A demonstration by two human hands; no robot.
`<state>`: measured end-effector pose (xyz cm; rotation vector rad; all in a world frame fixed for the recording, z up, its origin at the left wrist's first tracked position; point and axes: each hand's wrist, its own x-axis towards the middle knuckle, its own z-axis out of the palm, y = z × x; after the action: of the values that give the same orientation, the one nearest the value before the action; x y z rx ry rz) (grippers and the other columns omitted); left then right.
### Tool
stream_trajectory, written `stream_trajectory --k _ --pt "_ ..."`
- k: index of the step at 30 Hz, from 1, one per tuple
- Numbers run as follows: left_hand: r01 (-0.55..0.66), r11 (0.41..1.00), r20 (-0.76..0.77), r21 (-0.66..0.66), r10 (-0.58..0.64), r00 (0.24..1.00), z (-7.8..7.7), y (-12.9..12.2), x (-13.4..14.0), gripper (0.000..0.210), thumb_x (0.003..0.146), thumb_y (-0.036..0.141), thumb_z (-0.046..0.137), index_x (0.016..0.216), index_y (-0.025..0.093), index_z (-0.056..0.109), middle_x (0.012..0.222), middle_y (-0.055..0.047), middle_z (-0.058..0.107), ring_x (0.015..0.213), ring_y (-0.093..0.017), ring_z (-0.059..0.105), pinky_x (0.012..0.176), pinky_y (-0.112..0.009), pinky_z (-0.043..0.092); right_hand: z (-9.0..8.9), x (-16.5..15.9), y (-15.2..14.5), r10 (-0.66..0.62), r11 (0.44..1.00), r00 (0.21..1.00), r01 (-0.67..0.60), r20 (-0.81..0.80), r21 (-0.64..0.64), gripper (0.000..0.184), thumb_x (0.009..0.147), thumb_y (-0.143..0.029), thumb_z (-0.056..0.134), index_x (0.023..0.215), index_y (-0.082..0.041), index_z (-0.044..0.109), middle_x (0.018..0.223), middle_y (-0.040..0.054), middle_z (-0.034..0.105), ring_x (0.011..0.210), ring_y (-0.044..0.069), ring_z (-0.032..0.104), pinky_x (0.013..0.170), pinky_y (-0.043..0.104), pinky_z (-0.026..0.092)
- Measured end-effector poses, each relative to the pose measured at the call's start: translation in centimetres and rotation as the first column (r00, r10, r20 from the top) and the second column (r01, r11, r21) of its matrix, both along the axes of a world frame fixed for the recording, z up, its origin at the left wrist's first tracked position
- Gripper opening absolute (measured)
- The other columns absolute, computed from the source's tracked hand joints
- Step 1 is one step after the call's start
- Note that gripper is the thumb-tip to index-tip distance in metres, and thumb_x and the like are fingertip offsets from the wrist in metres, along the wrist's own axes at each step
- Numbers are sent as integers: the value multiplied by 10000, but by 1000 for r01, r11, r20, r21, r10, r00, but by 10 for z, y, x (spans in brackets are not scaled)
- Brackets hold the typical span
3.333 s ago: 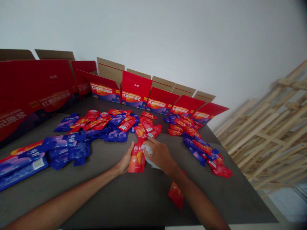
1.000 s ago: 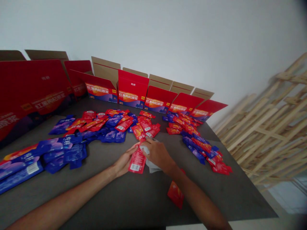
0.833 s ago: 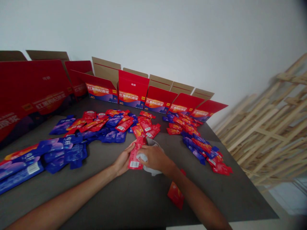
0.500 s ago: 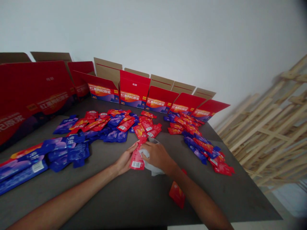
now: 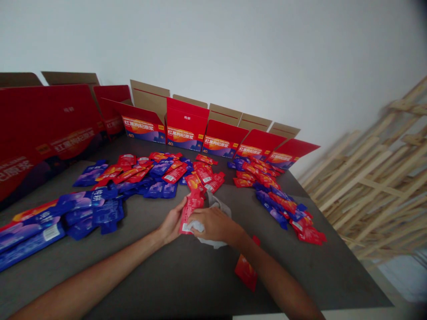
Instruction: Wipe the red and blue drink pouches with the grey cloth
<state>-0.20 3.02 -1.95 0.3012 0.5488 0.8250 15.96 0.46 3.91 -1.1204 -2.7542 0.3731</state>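
Observation:
In my left hand (image 5: 172, 224) is a red spouted pouch (image 5: 192, 205), gripped by its left edge with its spout end pointing away from me. My right hand (image 5: 213, 223) is closed on a pale grey cloth (image 5: 223, 207), and a bunched part of it presses on the lower part of the pouch, over its white barcode. The fingers of the right hand hide some of the pouch. Just beyond lie several red pouches (image 5: 204, 174). Under my right forearm, another red pouch (image 5: 246, 272) lies partly covered.
Open red cartons (image 5: 187, 126) stand in a row along the back wall, with larger ones (image 5: 46, 120) at left. Blue and red pouches lie in heaps at left (image 5: 90, 209), centre (image 5: 160, 171) and right (image 5: 283, 200). Wooden frames (image 5: 373, 186) stand past the table's right edge.
My right hand has slid the cloth down the pouch toward its barcode end, a little left and nearer to me. My left hand keeps its hold.

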Motion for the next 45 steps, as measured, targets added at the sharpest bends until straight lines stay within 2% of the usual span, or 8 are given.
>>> stream_trajectory --k 4,11,16,23,29,34,40,45 --pt "-21 999 17 26 20 1000 1 1 -1 431 972 396 437 1148 60 642 945 -151 758 861 -251 729 879 -375 539 -3 -4 -4 23 1000 1000 -23 9 -12 222 893 -316 602 1095 -237 647 1069 20 699 921 183 653 699 272 395" --pt "3 998 34 68 -5 999 0 -3 1 365 965 359 467 1148 98 644 989 -136 749 841 -235 724 868 -369 533 7 -7 2 -280 953 960 277 7 121 210 940 -316 534 1104 -232 635 1085 42 672 905 187 636 745 295 441" --pt "-21 997 64 70 16 998 0 -4 2 309 968 290 463 1135 111 652 948 -108 753 822 -210 717 858 -341 526 8 -7 4 -379 910 923 384 -62 155 225 961 -299 503 1139 -232 622 1128 49 664 959 186 626 801 294 461" --pt "36 998 53 52 -38 998 1 -4 2 350 959 325 476 1161 93 644 905 -114 753 771 -222 718 797 -342 537 4 -11 -3 -184 978 983 183 7 105 234 933 -284 557 1146 -221 628 1089 41 666 912 191 634 743 294 442" --pt "-29 997 58 66 25 998 7 -3 3 332 951 303 492 1149 91 654 959 -112 760 873 -230 720 882 -339 523 -4 -20 -16 -12 1000 1000 12 16 -3 225 880 -280 631 1099 -235 657 1088 24 675 936 198 635 729 287 408" --pt "36 998 20 51 -37 999 7 -4 1 321 949 327 494 1092 101 672 908 -116 759 810 -239 727 803 -347 545 0 -19 -14 -145 989 989 145 -1 40 238 916 -309 594 1135 -231 648 1099 46 675 935 202 636 747 294 427" --pt "75 997 -4 37 -75 997 3 -7 2 281 952 309 490 966 104 682 879 -120 757 760 -223 727 804 -347 540 11 -11 -2 -372 920 927 374 -41 118 226 952 -293 518 1138 -247 638 1104 43 666 942 188 630 789 297 458" --pt "95 994 8 46 -95 995 -1 -8 2 289 950 324 497 946 104 684 888 -126 756 783 -229 728 822 -348 534 13 -10 -1 -381 916 924 381 -30 128 247 963 -306 507 1171 -237 619 1122 62 655 952 192 625 803 308 458"
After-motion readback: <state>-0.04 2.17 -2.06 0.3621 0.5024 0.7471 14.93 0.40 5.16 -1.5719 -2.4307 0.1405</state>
